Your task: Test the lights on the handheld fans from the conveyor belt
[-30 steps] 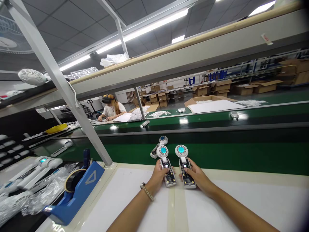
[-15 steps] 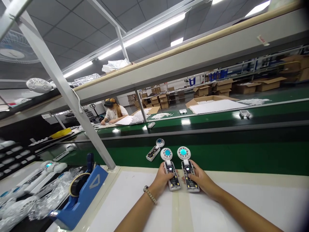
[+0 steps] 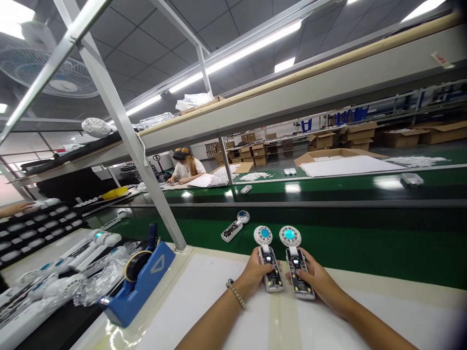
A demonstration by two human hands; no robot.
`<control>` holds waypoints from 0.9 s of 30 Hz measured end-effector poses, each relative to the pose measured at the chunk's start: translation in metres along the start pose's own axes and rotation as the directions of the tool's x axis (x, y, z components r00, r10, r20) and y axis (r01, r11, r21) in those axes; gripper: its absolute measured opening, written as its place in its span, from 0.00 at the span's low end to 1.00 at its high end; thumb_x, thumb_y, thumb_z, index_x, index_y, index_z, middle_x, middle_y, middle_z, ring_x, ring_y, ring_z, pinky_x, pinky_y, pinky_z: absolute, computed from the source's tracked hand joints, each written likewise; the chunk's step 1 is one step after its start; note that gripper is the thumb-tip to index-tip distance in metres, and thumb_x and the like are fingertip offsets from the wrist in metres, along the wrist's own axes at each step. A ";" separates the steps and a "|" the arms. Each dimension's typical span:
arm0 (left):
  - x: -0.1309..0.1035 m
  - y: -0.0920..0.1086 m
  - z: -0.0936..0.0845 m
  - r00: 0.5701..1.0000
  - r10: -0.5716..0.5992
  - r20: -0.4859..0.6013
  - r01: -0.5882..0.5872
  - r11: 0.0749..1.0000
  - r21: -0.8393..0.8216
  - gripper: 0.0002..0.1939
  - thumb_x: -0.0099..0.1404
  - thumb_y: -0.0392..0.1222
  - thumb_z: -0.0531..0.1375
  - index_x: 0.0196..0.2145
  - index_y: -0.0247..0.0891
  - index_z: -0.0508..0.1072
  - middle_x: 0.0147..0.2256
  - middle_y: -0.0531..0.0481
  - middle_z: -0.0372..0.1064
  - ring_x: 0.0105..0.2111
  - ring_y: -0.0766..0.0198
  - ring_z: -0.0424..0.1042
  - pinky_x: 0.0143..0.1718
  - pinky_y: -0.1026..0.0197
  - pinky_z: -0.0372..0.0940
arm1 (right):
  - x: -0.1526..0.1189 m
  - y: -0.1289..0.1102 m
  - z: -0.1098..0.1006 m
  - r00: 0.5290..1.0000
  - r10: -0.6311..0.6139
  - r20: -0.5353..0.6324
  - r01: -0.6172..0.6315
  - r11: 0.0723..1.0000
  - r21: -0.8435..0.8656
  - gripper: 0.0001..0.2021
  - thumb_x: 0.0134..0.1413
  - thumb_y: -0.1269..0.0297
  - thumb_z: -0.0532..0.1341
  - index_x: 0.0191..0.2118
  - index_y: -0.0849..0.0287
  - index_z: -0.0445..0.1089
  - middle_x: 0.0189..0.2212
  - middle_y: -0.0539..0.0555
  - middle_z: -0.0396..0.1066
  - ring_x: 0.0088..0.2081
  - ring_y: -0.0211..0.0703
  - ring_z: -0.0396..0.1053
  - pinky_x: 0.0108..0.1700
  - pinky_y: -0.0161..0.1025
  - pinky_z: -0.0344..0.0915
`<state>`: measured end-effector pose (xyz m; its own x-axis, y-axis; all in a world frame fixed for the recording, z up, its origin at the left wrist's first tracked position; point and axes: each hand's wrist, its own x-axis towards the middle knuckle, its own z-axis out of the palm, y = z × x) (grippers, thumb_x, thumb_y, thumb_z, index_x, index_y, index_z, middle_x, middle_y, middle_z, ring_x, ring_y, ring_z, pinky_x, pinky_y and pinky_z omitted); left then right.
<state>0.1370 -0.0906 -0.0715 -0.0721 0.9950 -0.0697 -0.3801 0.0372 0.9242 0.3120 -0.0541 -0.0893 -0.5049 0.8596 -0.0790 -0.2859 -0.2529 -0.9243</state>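
My left hand is closed around a white handheld fan, its thumb resting on the exposed circuit board. In my right hand is a second handheld fan, also with its board bare and my thumb on it. Both fans stand side by side, round heads up, above the white worktop. The right one's centre glows brighter turquoise, and a small light shows on each board. Beyond my hands a third handheld fan, board uncovered, lies on the green belt.
A blue tape dispenser stands left on the worktop, beside several white fans and clear plastic bags. A metal post rises behind it. Across the belt a person sits working. Another person's hand reaches in from the left edge.
The view has swung to the left, so everything appears shifted right. Another person's hand has come into view at the left edge. Both fans stay in my hands, thumbs on the boards.
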 end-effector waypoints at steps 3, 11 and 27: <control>0.000 0.000 -0.001 1.000 0.004 0.009 -0.004 1.000 0.000 0.29 0.40 0.29 0.66 0.40 0.36 0.59 0.32 0.48 0.68 0.35 0.57 0.70 0.40 0.53 0.64 | -0.001 -0.001 0.000 1.000 -0.001 0.008 0.001 1.000 0.004 0.49 0.36 0.52 0.66 0.62 0.56 0.37 0.45 0.61 0.68 0.38 0.52 0.72 0.42 0.46 0.67; 0.001 -0.003 -0.003 1.000 0.013 0.025 -0.013 1.000 -0.012 0.29 0.41 0.30 0.66 0.40 0.37 0.59 0.33 0.47 0.68 0.37 0.56 0.70 0.39 0.54 0.64 | 0.002 0.003 -0.001 1.000 -0.009 -0.004 0.009 1.000 0.014 0.49 0.36 0.51 0.66 0.62 0.55 0.39 0.43 0.59 0.69 0.39 0.53 0.71 0.42 0.47 0.66; 0.004 0.004 -0.001 0.974 -0.221 0.045 0.221 0.975 -0.011 0.29 0.53 0.66 0.52 0.21 0.33 0.69 0.18 0.46 0.67 0.21 0.63 0.67 0.31 0.60 0.64 | -0.010 -0.018 0.000 0.979 0.147 0.143 -0.167 0.975 0.144 0.21 0.47 0.45 0.57 0.40 0.58 0.65 0.24 0.52 0.72 0.28 0.46 0.71 0.34 0.40 0.66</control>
<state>0.1340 -0.0867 -0.0687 0.0549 0.9654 -0.2548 -0.3968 0.2553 0.8817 0.3222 -0.0578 -0.0725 -0.6524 0.7408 -0.1599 -0.3118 -0.4547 -0.8343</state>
